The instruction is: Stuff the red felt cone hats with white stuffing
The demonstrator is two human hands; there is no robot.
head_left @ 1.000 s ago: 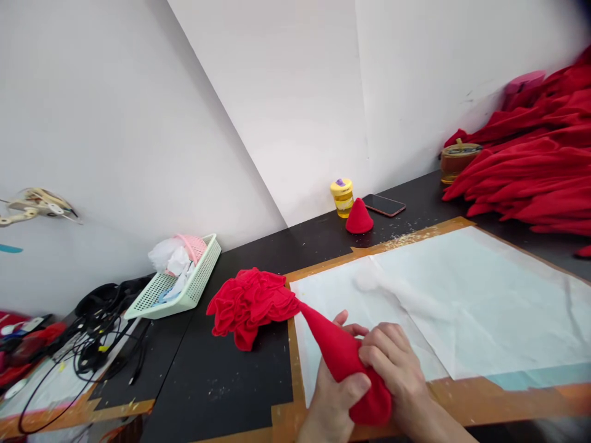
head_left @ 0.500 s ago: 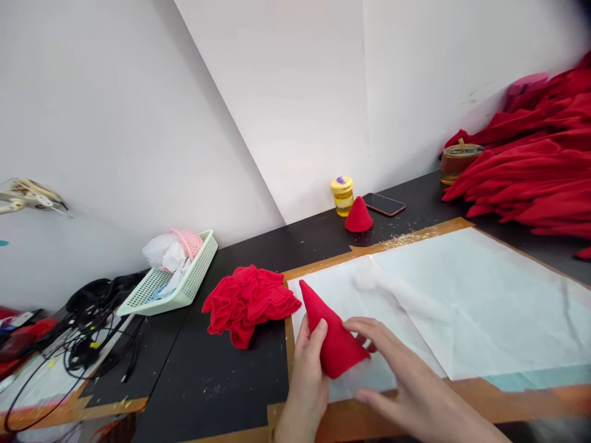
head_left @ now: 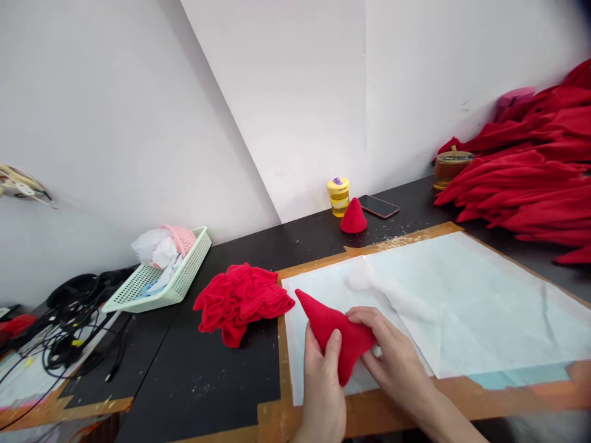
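A red felt cone hat (head_left: 330,326) is held between both hands over the near edge of the white sheet (head_left: 415,271), its tip pointing to the upper left. My left hand (head_left: 323,375) grips its lower left side, with the thumb on the front. On the right, my right hand (head_left: 392,351) pinches the wide edge between thumb and fingers. Just left of the cone lies a ruffled heap of red fabric pieces (head_left: 242,301). Another red cone (head_left: 353,216) stands upright at the back of the table.
A yellow-lidded jar (head_left: 338,197) and a phone (head_left: 379,206) are near the standing cone. Red fabric pieces (head_left: 530,191) are piled at right by an amber jar (head_left: 452,167). At left sit a pale green basket (head_left: 184,277) and tangled black cables (head_left: 78,332).
My right hand has closed from an open reach onto the cone's wide edge. The cone now bends and spreads at its base. The whole view has shifted slightly.
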